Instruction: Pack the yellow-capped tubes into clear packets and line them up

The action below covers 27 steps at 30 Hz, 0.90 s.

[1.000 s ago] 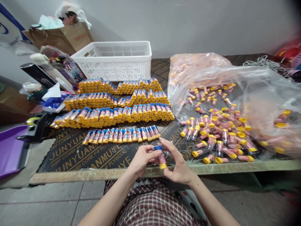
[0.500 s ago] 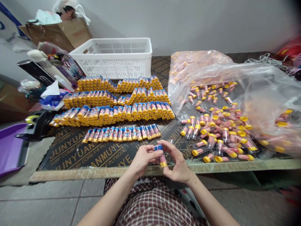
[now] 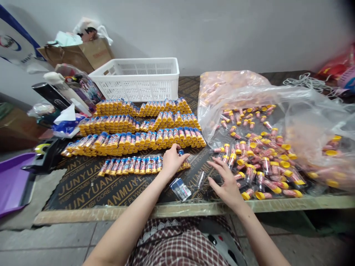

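Observation:
My left hand [image 3: 173, 161] reaches over the right part of the front row of small tubes [image 3: 138, 164], which have blue-printed wraps and yellow caps. Between its thumb and fingers shows the blue end of a tube [image 3: 181, 152], at the row; the rest is hidden behind the hand. My right hand [image 3: 226, 183] is open, fingers apart, palm toward the left, holding nothing. It hovers between a small clear plastic piece [image 3: 201, 180] and the loose pile of unwrapped yellow-capped tubes [image 3: 252, 171]. Nearer me lies a small stack of blue printed wraps [image 3: 181, 189].
Behind the front row stand stacked rows of wrapped tubes [image 3: 144, 136] and a white plastic basket [image 3: 135, 87]. A clear plastic bag [image 3: 294, 96] spreads around the loose pile. A purple dustpan [image 3: 15, 181], bottles [image 3: 51, 96] and a paper bag [image 3: 74, 55] stand left. Wooden edge [image 3: 124, 213] in front.
The two hands have parted. My left hand has carried the wrapped tube forward to the front row; my right hand has let go and moved right, opening. The stack of wraps is now uncovered.

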{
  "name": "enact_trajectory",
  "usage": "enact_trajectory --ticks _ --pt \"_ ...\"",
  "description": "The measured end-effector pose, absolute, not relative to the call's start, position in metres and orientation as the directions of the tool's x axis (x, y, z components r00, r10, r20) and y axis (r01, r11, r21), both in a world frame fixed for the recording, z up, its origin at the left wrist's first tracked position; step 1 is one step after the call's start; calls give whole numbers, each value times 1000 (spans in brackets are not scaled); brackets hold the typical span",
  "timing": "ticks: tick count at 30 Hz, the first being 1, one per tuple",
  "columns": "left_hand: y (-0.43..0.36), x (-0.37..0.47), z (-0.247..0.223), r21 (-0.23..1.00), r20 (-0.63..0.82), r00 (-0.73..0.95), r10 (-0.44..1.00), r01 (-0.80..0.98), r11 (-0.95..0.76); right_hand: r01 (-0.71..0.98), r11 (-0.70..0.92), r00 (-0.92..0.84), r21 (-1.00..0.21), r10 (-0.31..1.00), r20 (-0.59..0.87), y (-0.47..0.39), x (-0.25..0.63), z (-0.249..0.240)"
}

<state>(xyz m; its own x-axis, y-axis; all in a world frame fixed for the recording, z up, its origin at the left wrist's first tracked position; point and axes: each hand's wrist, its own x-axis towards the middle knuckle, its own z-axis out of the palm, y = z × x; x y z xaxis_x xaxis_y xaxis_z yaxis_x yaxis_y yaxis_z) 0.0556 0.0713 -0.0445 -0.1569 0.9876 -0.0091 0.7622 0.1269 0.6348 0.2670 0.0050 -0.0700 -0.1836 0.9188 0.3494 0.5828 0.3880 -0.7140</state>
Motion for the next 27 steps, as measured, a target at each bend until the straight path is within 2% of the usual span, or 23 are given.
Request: enact_trajectory --ticks 3,6,10,12,14,18,22,24,27 --pt "78 64 -48 433 -27 -131 991 892 129 644 371 -142 -669 917 372 8 277 -82" --pt "73 67 -43 351 -14 -120 993 929 117 723 372 -132 -583 902 412 17 287 -89" --pt "49 53 -28 451 26 -78 997 890 57 867 365 -241 -340 904 354 38 298 -90" --pt "29 42 -26 506 -29 -24 999 862 36 899 386 -320 -207 902 290 48 300 -91" --pt "9 32 -32 538 -103 12 995 842 46 896 420 -375 -144 890 260 56 301 -91" --pt "-18 25 -55 599 -145 -45 988 791 124 862 477 -421 -174 863 279 65 301 -91" --pt "-22 27 -66 653 -161 -104 982 734 184 839 490 -396 -236 848 354 61 299 -84" --pt "-21 28 -66 664 -163 -115 980 722 195 804 491 -343 -334 844 413 51 295 -79" --pt "-22 26 -65 678 -160 -133 978 705 207 679 461 -208 -571 867 453 31 284 -71"
